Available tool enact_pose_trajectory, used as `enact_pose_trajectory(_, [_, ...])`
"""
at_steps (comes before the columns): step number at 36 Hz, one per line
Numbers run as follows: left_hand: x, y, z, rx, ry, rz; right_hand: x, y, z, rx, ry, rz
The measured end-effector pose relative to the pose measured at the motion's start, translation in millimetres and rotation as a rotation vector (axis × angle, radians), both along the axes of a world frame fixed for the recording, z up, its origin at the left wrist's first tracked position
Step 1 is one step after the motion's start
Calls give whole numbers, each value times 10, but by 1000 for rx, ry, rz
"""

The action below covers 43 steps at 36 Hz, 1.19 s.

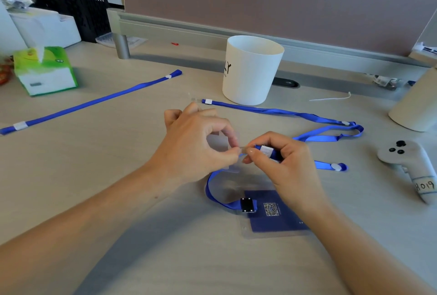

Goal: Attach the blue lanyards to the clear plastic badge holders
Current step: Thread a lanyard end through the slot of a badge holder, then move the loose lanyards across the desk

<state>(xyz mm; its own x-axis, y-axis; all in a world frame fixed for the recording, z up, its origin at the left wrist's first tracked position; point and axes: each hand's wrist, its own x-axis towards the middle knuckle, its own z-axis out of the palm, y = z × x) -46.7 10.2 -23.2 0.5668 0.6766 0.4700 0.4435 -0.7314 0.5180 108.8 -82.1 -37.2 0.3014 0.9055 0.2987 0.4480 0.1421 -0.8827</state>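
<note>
- Filled badge holder [279, 222], with a dark blue card inside, is lying flat on the desk [94, 143], well to the near side of the white cup [251, 70].
- Black clip [247, 204] is sitting at that holder's corner; a blue ribbon [212, 194] is curving away from it toward the cup.
- Right hand [281, 164], between the filled holder and the cup, is pinching the white-tagged end of a blue lanyard [268, 151] with its fingers curled round it.
- Left hand [196, 145], just left of the right hand, is gripping the clear badge holder [221, 142] between thumb and forefinger, raised off the desk; fingertips of both hands are nearly meeting.
- Whether the lanyard end is passing through the holder's slot: cannot tell.
- The lanyard's strap is trailing right, looping and running back to the cup's base.
- Grey controller [406, 164] is lying far right of the cup.
- Second lanyard [94, 103] is stretching straight, left of the cup.
- Green tissue box [45, 70] is standing further left of the cup.
</note>
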Motion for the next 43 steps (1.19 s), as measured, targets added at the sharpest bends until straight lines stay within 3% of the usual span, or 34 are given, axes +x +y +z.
enact_pose_trajectory(7, [26,6,-9,60,23,29,-4,9,15,-25,65,-6])
enact_pose_trajectory(17, [-47,119,-56,139,297,-78,145,87,66,-73,168,-33])
enact_pose_trajectory(24, [-131,108,19,143,278,-7,313,124,162,-152,-4,22])
enact_pose_trajectory(27, [-294,211,101,139,301,-31,432,118,220,-188,-165,23])
enact_pose_trajectory(33, [-822,307,50,-38,303,-50,606,73,205,-277,-465,6])
enact_pose_trajectory(43, [-1777,271,-189,-219,258,95,552,199,101,-358,-565,50])
